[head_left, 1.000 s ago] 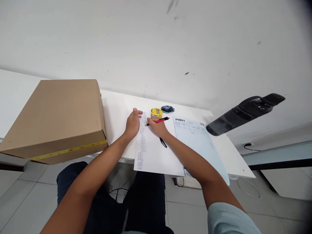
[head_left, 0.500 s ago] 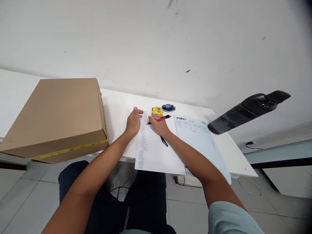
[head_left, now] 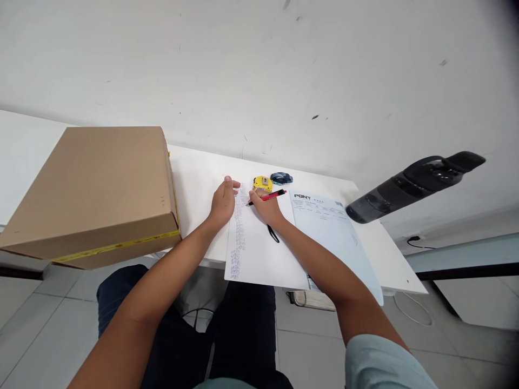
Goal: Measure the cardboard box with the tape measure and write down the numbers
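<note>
My right hand grips a red pen, its tip on a white sheet near the sheet's top. A column of blue writing runs down the sheet's left side. My left hand lies on the sheet's top left corner, fingers stretched out flat, holding nothing. A printed form headed with bold letters lies to the right, partly under the white sheet. A yellow tape measure and a small dark blue object sit just beyond my right hand.
A big cardboard box with yellow tape stands on the left of the white table. A black handheld device juts out at the right. A white wall is behind. Cables lie on the tiled floor below.
Both hands and the pen stay almost where they were. The view has shifted slightly.
</note>
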Available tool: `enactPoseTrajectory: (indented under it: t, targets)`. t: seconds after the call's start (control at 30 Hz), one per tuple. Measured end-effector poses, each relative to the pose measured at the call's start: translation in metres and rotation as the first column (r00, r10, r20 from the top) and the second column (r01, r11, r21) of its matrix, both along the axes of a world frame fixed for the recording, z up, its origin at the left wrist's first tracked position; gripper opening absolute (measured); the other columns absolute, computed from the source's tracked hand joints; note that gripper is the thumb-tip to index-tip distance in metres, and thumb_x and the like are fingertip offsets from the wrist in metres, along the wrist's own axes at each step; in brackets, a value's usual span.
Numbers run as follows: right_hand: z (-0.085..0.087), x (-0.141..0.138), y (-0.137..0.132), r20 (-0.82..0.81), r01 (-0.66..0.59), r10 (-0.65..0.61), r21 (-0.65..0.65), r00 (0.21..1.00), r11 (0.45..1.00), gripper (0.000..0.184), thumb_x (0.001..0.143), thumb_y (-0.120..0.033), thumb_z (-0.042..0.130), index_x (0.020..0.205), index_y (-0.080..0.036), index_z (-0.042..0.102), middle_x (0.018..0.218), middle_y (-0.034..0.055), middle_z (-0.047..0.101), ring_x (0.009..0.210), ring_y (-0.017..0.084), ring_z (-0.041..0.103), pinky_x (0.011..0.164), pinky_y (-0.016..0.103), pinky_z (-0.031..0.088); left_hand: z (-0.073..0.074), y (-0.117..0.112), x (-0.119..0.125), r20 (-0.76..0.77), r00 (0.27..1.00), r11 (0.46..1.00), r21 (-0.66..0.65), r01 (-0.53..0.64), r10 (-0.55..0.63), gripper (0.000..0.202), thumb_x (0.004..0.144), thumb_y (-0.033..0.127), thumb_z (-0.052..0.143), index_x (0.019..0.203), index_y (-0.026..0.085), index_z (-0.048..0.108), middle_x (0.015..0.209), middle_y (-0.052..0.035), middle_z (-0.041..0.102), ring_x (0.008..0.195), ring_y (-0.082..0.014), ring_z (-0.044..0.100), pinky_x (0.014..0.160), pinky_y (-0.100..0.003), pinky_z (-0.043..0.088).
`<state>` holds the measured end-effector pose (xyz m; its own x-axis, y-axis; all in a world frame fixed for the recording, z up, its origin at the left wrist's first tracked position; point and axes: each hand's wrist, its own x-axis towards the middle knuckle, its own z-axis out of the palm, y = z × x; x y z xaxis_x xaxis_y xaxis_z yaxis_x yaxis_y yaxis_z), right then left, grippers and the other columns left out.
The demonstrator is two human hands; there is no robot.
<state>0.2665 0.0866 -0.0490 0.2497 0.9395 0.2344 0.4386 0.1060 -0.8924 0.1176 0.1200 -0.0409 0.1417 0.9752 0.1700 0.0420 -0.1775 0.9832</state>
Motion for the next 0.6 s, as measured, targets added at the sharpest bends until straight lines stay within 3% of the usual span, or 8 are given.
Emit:
enactPoseTrajectory:
  t: [0.6]
  targets:
    - [0.0008, -0.0002, 0.0007, -0.035, 0.061, -0.06, 0.002, 0.998, 0.998, 0.034, 0.081, -0.04, 0.054, 0.052, -0.025, 0.044, 0.06, 0.0001, 0.056, 0.069, 0.019, 0.053, 0.072, 0.035, 0.047, -0.0034, 0.0027, -0.0004, -0.008, 1.0, 1.0, 0.005, 0.005, -0.005, 0.07, 0.099, 0.073, 0.021, 0.094, 0.021, 0.068, 0.109, -0.0104, 0.073, 0.093, -0.0243, 0.067, 0.089, -0.04, 0.051]
